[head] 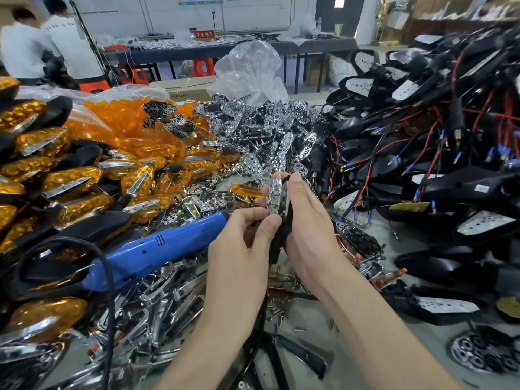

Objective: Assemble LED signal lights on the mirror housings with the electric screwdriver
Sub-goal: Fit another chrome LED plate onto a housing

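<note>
In the middle of the view both hands hold one black mirror housing (282,235) upright above the bench. A chrome LED reflector strip (275,196) lies against its upper face. My left hand (242,249) pinches the lower end of the strip and housing between thumb and fingers. My right hand (306,220) grips the housing from the right, fingers curled round its top. The blue electric screwdriver (152,249) lies on the parts just left of my left hand, tip toward the hands, untouched. A loose orange lens (246,190) sits behind the hands.
Finished amber-lens housings (64,181) are stacked at left, loose orange lenses (126,128) and chrome reflectors (267,128) behind. Wired black housings (422,153) pile up at right. Chrome trims (157,302) and screws (281,311) litter the bench. The screwdriver's black cable (111,291) loops at lower left. Two people stand far back left.
</note>
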`<state>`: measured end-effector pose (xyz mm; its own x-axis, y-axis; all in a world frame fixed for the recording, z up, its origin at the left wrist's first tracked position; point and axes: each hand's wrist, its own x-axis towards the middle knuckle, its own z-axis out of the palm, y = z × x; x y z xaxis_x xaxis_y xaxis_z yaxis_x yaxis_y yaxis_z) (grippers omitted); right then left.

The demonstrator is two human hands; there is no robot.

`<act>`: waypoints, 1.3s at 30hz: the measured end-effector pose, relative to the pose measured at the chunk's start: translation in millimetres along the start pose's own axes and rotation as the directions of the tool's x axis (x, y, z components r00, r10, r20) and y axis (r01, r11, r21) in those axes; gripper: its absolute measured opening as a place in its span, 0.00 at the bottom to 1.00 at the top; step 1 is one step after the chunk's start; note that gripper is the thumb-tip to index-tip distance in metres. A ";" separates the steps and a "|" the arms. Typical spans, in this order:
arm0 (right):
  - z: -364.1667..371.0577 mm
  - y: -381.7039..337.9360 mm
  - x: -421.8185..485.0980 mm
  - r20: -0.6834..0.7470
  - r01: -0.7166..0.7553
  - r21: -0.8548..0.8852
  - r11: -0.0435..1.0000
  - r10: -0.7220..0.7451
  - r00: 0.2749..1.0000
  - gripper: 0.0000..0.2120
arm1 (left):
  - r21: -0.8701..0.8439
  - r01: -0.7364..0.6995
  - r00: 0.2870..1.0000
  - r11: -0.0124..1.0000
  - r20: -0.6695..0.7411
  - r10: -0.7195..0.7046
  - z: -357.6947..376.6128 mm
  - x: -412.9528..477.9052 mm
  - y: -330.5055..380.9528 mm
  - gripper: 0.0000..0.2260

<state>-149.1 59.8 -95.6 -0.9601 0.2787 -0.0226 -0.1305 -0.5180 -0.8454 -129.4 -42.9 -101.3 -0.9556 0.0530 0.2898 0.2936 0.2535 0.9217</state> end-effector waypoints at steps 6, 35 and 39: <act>-1.8 -4.0 -0.9 -0.040 -0.037 0.075 0.997 0.040 0.998 0.15 | -0.021 0.014 0.995 1.000 0.095 -0.012 -5.4 5.7 -2.5 0.03; -6.6 -8.1 3.4 0.045 -0.340 0.335 0.879 0.345 0.937 0.15 | -0.014 -0.102 0.959 0.995 0.262 0.103 -18.2 18.0 -5.9 0.08; -5.7 -10.5 2.2 0.036 -0.315 0.319 0.894 0.321 0.946 0.14 | -0.001 -0.102 0.955 0.995 0.279 0.098 -17.4 16.9 -8.3 0.06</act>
<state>-148.5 70.5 -89.8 -0.9594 0.0686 -0.2734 0.1068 -0.8091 -0.5779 -147.6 -60.9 -99.6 -0.8909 0.3450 0.2955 0.3897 0.2461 0.8874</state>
